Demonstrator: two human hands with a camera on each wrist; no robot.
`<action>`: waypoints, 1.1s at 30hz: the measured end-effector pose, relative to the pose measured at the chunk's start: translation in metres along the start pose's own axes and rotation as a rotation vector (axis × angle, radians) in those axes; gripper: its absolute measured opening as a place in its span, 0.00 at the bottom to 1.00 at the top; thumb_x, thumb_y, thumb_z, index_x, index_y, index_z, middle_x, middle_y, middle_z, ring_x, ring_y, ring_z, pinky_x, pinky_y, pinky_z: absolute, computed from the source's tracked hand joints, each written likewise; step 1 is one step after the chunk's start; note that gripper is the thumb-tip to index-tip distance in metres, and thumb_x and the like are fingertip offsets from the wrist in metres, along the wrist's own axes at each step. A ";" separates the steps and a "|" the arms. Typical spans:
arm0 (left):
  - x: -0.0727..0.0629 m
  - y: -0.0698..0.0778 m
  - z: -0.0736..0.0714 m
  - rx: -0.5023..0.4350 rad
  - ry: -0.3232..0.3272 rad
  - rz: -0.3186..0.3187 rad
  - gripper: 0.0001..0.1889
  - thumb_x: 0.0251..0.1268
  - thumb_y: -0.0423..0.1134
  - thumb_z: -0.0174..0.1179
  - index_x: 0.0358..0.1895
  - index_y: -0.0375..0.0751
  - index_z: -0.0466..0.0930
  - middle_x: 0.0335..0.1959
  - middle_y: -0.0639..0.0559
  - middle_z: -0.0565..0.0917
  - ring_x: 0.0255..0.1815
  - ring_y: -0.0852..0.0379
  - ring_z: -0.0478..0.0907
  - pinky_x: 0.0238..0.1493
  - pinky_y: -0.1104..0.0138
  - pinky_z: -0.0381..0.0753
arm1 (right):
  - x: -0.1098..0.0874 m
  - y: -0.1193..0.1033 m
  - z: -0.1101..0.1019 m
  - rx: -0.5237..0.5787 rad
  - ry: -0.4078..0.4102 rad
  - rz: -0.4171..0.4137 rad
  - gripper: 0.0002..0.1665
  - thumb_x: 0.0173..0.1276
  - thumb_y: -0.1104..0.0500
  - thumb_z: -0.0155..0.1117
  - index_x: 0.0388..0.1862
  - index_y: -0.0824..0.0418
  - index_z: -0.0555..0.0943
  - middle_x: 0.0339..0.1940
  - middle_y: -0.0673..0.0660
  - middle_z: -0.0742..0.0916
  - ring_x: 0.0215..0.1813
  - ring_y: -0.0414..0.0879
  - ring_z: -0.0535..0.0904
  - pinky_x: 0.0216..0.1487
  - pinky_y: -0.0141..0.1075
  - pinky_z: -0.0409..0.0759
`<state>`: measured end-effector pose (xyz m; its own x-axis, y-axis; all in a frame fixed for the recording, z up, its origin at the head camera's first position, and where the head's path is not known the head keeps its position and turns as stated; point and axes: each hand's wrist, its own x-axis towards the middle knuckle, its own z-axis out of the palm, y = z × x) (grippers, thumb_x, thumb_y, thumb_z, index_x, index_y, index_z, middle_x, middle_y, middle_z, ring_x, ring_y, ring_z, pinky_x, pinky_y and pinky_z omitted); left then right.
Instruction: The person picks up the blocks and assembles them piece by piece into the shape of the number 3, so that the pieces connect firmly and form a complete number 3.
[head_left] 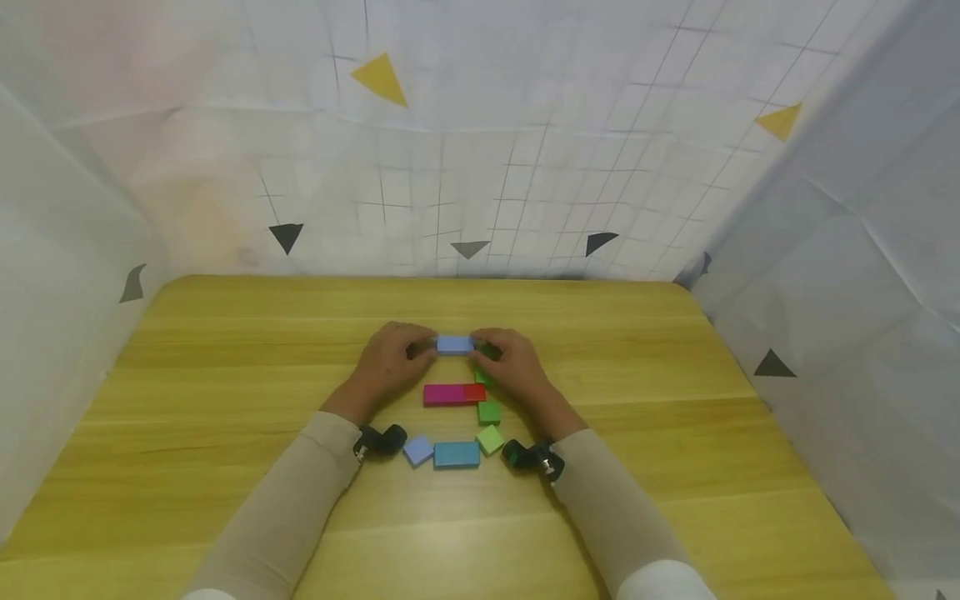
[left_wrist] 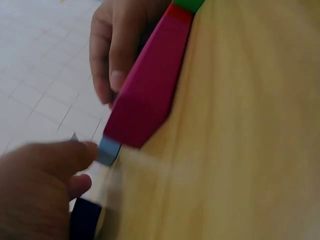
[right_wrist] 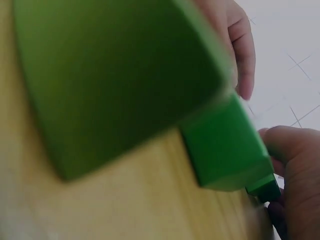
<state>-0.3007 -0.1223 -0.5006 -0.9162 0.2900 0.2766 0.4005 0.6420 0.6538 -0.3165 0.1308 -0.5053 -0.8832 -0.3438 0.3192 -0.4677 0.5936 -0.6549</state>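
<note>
At the far part of the arrangement, a periwinkle-blue rectangular block [head_left: 454, 345] lies between both hands. My left hand [head_left: 390, 360] pinches its left end with curled fingers and thumb. My right hand [head_left: 510, 362] pinches the right end, partly covering a dark green block [head_left: 489, 351] and a green block [head_left: 482, 377]. In the left wrist view, the left thumb [left_wrist: 82, 155] is beside a blue block [left_wrist: 108, 151], behind the large magenta block [left_wrist: 145, 90]. The right wrist view shows a green block [right_wrist: 227, 150] close to the right hand [right_wrist: 300, 170].
Nearer me lie a red block [head_left: 474, 392], a green square block [head_left: 489, 412], a tilted lime block [head_left: 491, 440], a blue rectangular block [head_left: 457, 455] and a tilted periwinkle square [head_left: 418, 451]. The wooden table [head_left: 225, 467] meets patterned white cloth [head_left: 480, 183] behind.
</note>
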 end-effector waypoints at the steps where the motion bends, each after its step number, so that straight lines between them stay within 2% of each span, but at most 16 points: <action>1: 0.000 -0.002 -0.002 -0.020 -0.001 0.006 0.20 0.68 0.51 0.63 0.59 0.51 0.83 0.55 0.57 0.83 0.58 0.55 0.75 0.61 0.55 0.75 | 0.000 0.000 0.000 -0.004 -0.001 0.001 0.20 0.66 0.52 0.71 0.55 0.56 0.85 0.54 0.52 0.88 0.58 0.50 0.80 0.62 0.45 0.77; 4: 0.000 -0.009 -0.008 -0.036 0.000 0.025 0.21 0.67 0.51 0.63 0.60 0.49 0.82 0.58 0.56 0.82 0.63 0.53 0.74 0.67 0.55 0.71 | 0.000 0.000 0.000 -0.014 0.000 0.000 0.20 0.66 0.52 0.71 0.55 0.56 0.85 0.54 0.52 0.88 0.58 0.49 0.81 0.62 0.45 0.77; 10: 0.000 -0.021 -0.020 0.116 0.029 0.062 0.20 0.65 0.52 0.62 0.57 0.50 0.84 0.56 0.57 0.84 0.59 0.51 0.75 0.63 0.53 0.72 | 0.000 -0.001 -0.001 -0.014 -0.002 0.002 0.20 0.66 0.53 0.71 0.55 0.56 0.85 0.54 0.53 0.88 0.58 0.50 0.81 0.62 0.45 0.77; 13: -0.001 -0.024 -0.026 0.152 0.031 0.046 0.18 0.63 0.54 0.62 0.52 0.53 0.86 0.50 0.60 0.84 0.54 0.54 0.77 0.59 0.54 0.75 | 0.000 -0.002 -0.001 -0.019 0.001 0.004 0.20 0.65 0.53 0.72 0.55 0.57 0.85 0.54 0.53 0.88 0.58 0.50 0.81 0.63 0.45 0.77; 18: -0.004 -0.025 -0.032 0.136 -0.005 0.016 0.13 0.61 0.55 0.65 0.46 0.57 0.85 0.40 0.63 0.82 0.44 0.57 0.76 0.49 0.57 0.77 | 0.001 -0.004 -0.001 -0.027 0.000 0.006 0.21 0.65 0.53 0.72 0.55 0.58 0.85 0.54 0.54 0.88 0.59 0.50 0.81 0.63 0.45 0.77; 26: -0.004 -0.029 -0.034 0.116 -0.059 -0.014 0.15 0.60 0.56 0.66 0.47 0.57 0.86 0.40 0.58 0.83 0.42 0.55 0.76 0.49 0.56 0.77 | 0.002 -0.005 0.000 -0.038 0.003 -0.009 0.20 0.66 0.53 0.71 0.55 0.57 0.86 0.53 0.53 0.88 0.57 0.49 0.81 0.61 0.44 0.78; 33: -0.002 -0.030 -0.030 0.100 -0.042 0.002 0.14 0.59 0.54 0.67 0.46 0.55 0.86 0.37 0.58 0.83 0.40 0.55 0.76 0.45 0.59 0.76 | 0.001 -0.002 0.002 -0.031 0.026 -0.018 0.17 0.67 0.53 0.70 0.53 0.56 0.87 0.52 0.52 0.89 0.54 0.48 0.82 0.58 0.43 0.80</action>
<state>-0.3113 -0.1637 -0.4999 -0.9150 0.3191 0.2467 0.4032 0.7086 0.5790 -0.3164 0.1276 -0.5046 -0.8749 -0.3356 0.3491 -0.4842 0.6097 -0.6275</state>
